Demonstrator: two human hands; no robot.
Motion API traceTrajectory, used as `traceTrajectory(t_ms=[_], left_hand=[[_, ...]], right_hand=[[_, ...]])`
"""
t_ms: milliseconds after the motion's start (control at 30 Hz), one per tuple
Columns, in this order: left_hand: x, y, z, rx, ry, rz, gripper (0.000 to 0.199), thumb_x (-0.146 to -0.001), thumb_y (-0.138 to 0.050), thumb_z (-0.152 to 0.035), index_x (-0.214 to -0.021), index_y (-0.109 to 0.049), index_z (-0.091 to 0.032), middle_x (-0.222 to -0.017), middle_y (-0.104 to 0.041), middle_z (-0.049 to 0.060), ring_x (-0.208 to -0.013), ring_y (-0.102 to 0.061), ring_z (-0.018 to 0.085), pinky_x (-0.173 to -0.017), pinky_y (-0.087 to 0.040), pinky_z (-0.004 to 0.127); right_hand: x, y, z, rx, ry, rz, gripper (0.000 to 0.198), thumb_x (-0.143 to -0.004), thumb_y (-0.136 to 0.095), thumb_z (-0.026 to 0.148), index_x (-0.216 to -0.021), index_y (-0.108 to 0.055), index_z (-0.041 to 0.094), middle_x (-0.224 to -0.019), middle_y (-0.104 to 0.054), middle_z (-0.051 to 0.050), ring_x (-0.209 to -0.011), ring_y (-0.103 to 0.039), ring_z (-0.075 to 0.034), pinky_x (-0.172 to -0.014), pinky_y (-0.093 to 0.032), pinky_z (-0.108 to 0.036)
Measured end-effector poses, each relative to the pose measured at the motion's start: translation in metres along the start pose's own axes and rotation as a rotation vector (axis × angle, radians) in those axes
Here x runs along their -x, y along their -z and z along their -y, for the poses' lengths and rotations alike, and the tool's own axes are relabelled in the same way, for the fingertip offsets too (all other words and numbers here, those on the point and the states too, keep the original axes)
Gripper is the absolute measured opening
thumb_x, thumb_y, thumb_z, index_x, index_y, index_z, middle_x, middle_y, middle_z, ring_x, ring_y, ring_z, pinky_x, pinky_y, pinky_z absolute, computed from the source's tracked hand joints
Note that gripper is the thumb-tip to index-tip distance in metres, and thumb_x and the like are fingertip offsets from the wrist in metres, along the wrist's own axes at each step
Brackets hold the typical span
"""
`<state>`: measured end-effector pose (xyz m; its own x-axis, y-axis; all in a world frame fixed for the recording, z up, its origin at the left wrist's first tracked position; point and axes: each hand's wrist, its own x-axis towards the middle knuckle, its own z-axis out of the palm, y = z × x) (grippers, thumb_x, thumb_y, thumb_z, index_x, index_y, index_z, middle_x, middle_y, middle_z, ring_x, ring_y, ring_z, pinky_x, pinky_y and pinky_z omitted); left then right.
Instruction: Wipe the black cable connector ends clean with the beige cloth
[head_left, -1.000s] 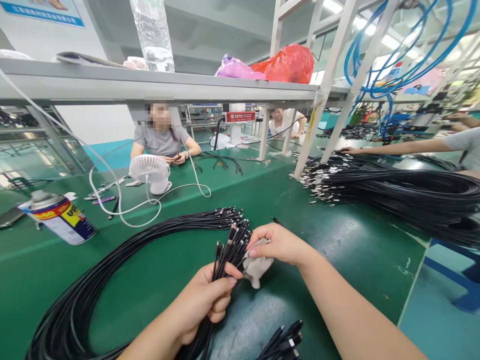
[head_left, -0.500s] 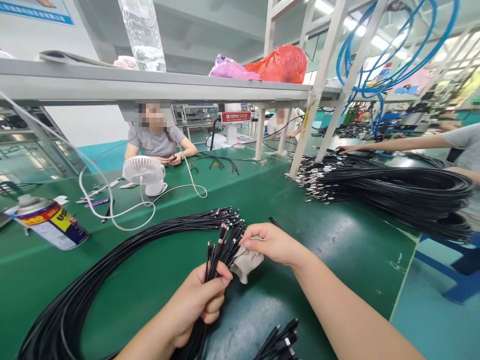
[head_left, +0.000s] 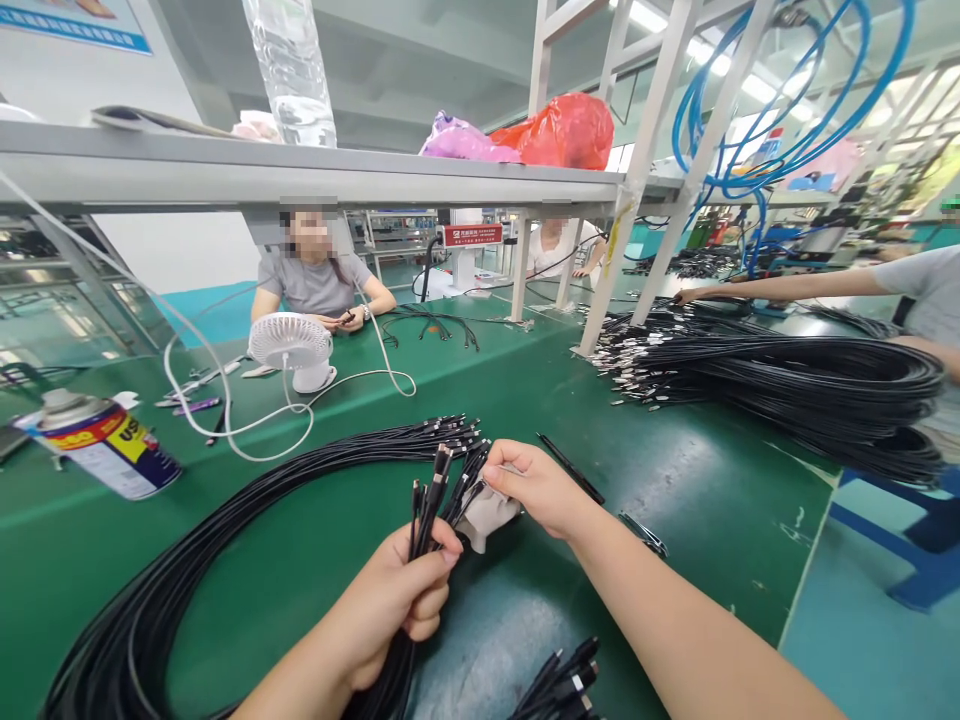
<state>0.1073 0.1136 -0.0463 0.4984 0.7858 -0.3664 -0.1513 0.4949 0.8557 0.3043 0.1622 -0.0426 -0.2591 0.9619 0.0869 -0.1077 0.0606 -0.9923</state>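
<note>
My left hand (head_left: 416,590) is closed round a bundle of black cables (head_left: 431,500), their connector ends pointing up. Just right of it, my right hand (head_left: 529,485) pinches a crumpled pale cloth (head_left: 484,515) against the cable ends. Whether a single connector is also between those fingers, I cannot tell. A long curved bunch of black cables (head_left: 247,500) lies on the green table to the left, its ends near my hands. More cable connectors (head_left: 562,680) lie at the bottom, below my right forearm.
A spray can (head_left: 112,445) and a small white fan (head_left: 291,345) stand on the left. A thin black pen-like tool (head_left: 574,468) lies beyond my right wrist. Coiled black cables (head_left: 787,375) are heaped at right, near a co-worker's arm. Another person (head_left: 319,265) sits opposite, beneath a shelf (head_left: 375,175).
My right hand and the cloth have shifted slightly left, uncovering more of the thin black tool and a small item beside the forearm. My left hand keeps its hold on the cables.
</note>
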Motion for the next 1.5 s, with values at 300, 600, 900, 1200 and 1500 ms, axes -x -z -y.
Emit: traceTrajectory(t_ms=[300, 600, 900, 1200, 1500], left_hand=[[0.000, 0.003, 0.003, 0.075, -0.028, 0.031, 0.033, -0.071, -0.075, -0.042, -0.081, -0.054, -0.020, -0.049, -0.025, -0.013, -0.040, -0.011, 0.001, -0.037, -0.010, 0.016], [-0.002, 0.002, 0.004, 0.120, -0.019, 0.080, 0.044, -0.072, -0.070, -0.060, -0.080, -0.055, -0.018, -0.051, -0.032, -0.011, -0.038, -0.012, 0.000, -0.035, -0.011, 0.014], [-0.002, 0.003, 0.003, 0.155, 0.003, 0.091, 0.046, -0.073, -0.068, -0.060, -0.084, -0.062, -0.016, -0.054, -0.038, -0.009, -0.040, -0.015, 0.000, -0.037, -0.010, 0.014], [0.000, 0.001, 0.005, 0.133, -0.013, 0.040, 0.048, -0.075, -0.067, -0.059, -0.085, -0.066, -0.013, -0.058, -0.045, -0.005, -0.041, -0.023, 0.000, -0.039, -0.013, 0.016], [-0.003, 0.000, 0.002, 0.124, -0.009, 0.005, 0.043, -0.076, -0.068, -0.055, -0.083, -0.064, -0.013, -0.054, -0.043, -0.006, -0.040, -0.019, 0.000, -0.040, -0.010, 0.017]], right_hand=[[-0.002, 0.003, -0.007, 0.147, 0.032, -0.014, 0.043, -0.077, -0.062, 0.059, -0.071, -0.050, 0.018, -0.061, -0.047, 0.004, -0.054, -0.040, -0.009, -0.053, -0.033, -0.021], [-0.002, -0.002, -0.009, 0.567, 0.259, -0.142, 0.020, -0.088, -0.044, 0.030, -0.071, -0.047, 0.020, -0.061, -0.048, 0.003, -0.059, -0.045, -0.013, -0.059, -0.035, -0.024], [-0.001, -0.004, -0.014, 0.860, 0.362, -0.177, 0.017, -0.092, -0.035, 0.021, -0.077, -0.043, 0.022, -0.067, -0.053, 0.000, -0.065, -0.051, -0.016, -0.063, -0.037, -0.026], [-0.005, 0.002, -0.019, 1.074, 0.297, -0.134, 0.020, -0.094, -0.033, 0.019, -0.075, -0.039, 0.021, -0.070, -0.052, -0.001, -0.064, -0.048, -0.017, -0.062, -0.033, -0.027], [-0.005, 0.007, -0.010, 1.027, 0.290, -0.256, 0.021, -0.093, -0.034, 0.024, -0.074, -0.042, 0.021, -0.066, -0.050, -0.002, -0.061, -0.047, -0.017, -0.060, -0.034, -0.028]])
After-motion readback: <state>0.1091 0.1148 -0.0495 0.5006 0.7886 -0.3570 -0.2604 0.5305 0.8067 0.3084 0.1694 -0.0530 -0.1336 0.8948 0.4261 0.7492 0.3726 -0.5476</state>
